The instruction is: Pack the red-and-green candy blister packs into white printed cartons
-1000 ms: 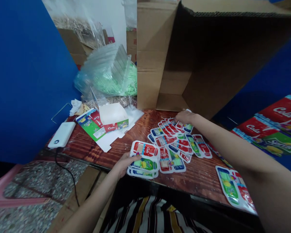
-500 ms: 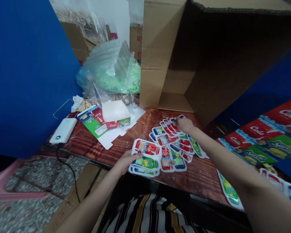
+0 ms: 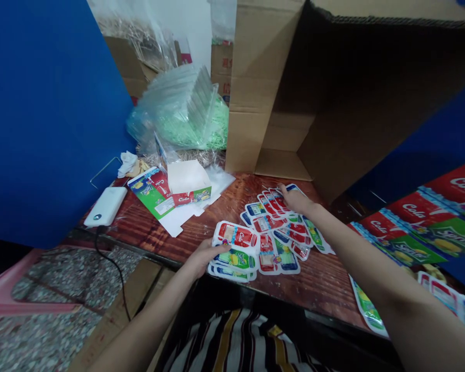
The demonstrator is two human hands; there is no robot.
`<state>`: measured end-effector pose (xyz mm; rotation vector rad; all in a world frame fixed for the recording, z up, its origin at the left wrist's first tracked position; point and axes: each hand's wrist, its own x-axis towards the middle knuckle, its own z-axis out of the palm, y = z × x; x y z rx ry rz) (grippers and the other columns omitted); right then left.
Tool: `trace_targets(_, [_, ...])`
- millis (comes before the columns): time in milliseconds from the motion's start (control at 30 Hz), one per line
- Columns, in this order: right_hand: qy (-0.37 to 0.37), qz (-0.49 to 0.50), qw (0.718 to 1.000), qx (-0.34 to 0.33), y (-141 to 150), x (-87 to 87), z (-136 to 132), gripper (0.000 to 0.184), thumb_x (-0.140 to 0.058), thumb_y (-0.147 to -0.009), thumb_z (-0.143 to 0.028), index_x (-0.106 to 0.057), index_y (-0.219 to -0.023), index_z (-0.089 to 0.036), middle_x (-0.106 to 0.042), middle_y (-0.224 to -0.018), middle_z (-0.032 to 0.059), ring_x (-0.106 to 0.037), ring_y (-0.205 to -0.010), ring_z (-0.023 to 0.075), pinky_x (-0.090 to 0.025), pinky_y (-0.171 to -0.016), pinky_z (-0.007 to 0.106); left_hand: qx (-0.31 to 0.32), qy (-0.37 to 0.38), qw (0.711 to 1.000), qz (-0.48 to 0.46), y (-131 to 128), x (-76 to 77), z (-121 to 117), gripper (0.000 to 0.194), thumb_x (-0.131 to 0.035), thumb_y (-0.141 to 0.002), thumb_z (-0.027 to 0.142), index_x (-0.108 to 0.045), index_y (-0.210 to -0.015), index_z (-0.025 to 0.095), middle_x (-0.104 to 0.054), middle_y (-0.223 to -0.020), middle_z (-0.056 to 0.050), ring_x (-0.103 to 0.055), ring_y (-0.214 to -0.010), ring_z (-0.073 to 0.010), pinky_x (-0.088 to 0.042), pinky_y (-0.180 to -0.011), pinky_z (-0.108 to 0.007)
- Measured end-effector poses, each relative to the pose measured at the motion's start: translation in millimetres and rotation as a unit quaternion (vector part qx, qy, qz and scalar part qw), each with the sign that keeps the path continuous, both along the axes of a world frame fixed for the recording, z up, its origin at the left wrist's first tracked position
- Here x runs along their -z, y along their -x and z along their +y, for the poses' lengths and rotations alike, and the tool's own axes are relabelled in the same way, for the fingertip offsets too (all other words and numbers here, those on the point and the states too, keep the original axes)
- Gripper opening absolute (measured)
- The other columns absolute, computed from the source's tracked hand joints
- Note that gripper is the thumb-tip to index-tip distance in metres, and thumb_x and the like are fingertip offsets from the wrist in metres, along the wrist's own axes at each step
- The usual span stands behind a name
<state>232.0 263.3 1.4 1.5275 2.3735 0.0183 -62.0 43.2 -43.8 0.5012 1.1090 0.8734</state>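
Observation:
My left hand point(image 3: 203, 257) is closed on a small stack of packets point(image 3: 237, 253) printed with red Cola and green Sprite pictures, its thumb on top, at the table's front edge. Farther back, my right hand point(image 3: 294, 200) has its fingers bent down onto the far end of a spread pile of similar packets point(image 3: 269, 223). Its fingertips are partly hidden, so what they grip, if anything, cannot be made out. The pile fans out in overlapping rows, some packets red side up, others green or blue.
A large open cardboard box point(image 3: 250, 93) stands behind the pile. Left are a flattened printed carton point(image 3: 151, 194), a white power bank point(image 3: 105, 206) with a cable, and bagged clear plastic trays point(image 3: 186, 103). Printed Cola and Sprite boxes point(image 3: 430, 219) stand at right.
The view has shifted slightly, so everything sits a little farther right. Both hands keep nearly the same places on the packets.

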Motion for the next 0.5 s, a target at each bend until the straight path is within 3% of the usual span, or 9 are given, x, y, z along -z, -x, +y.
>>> trace_targets(100, [-0.01,0.004,1.0,-0.009,0.4,-4.2,-0.3,0.064,-0.039,-0.091,-0.013,-0.014,-0.149,-0.009,-0.068,-0.102,0.0211,-0.066,-0.094,0.0271,-0.044,-0.08,0.032,0.003,-0.006,1.0,-0.001,0.2,1.0,-0.3,0.05,-0.085,-0.057,0.032,-0.069,-0.099,0.009,-0.075,-0.085,-0.012,-0.072,-0.076,-0.025,-0.056,-0.076,-0.035])
trace_targets(200, [-0.008,0.007,1.0,-0.014,6.4,-7.9,0.7,0.049,-0.038,-0.091,-0.013,-0.04,-0.141,-0.015,-0.067,-0.108,0.0186,-0.064,-0.1,0.0249,-0.043,-0.086,0.03,0.001,-0.003,1.0,-0.004,-0.3,-1.4,-0.7,0.053,-0.086,-0.056,0.032,-0.069,-0.101,0.01,-0.075,-0.084,-0.012,-0.072,-0.077,-0.0265,-0.056,-0.075,-0.036])
trace_targets(300, [-0.004,0.0,1.0,0.006,17.5,-7.0,1.0,0.036,-0.036,-0.095,-0.021,-0.06,-0.119,-0.01,-0.067,-0.108,0.0206,-0.064,-0.104,0.0262,-0.043,-0.089,0.032,-0.001,0.002,1.0,-0.003,-1.0,-4.5,-0.5,0.056,-0.087,-0.054,0.033,-0.069,-0.1,0.009,-0.075,-0.083,-0.012,-0.072,-0.077,-0.0278,-0.056,-0.074,-0.036])
trace_targets(400, [-0.009,-0.003,0.999,0.04,30.0,-5.0,-1.0,0.055,-0.033,-0.096,-0.048,-0.064,-0.11,-0.005,-0.067,-0.105,0.0251,-0.064,-0.103,0.0298,-0.044,-0.088,0.036,-0.001,0.0,1.0,-0.005,-1.0,-5.0,0.4,0.056,-0.087,-0.053,0.033,-0.069,-0.099,0.009,-0.075,-0.084,-0.012,-0.072,-0.077,-0.0273,-0.056,-0.074,-0.035])
trace_targets(500, [0.0,-0.004,0.998,0.064,40.5,-6.0,-3.3,0.079,-0.035,-0.085,-0.073,-0.064,-0.11,-0.004,-0.067,-0.105,0.0259,-0.064,-0.102,0.0329,-0.047,-0.085,0.037,-0.002,-0.004,1.0,-0.01,-0.6,-3.6,1.0,0.056,-0.087,-0.053,0.034,-0.069,-0.1,0.009,-0.075,-0.085,-0.012,-0.072,-0.077,-0.027,-0.056,-0.075,-0.035])
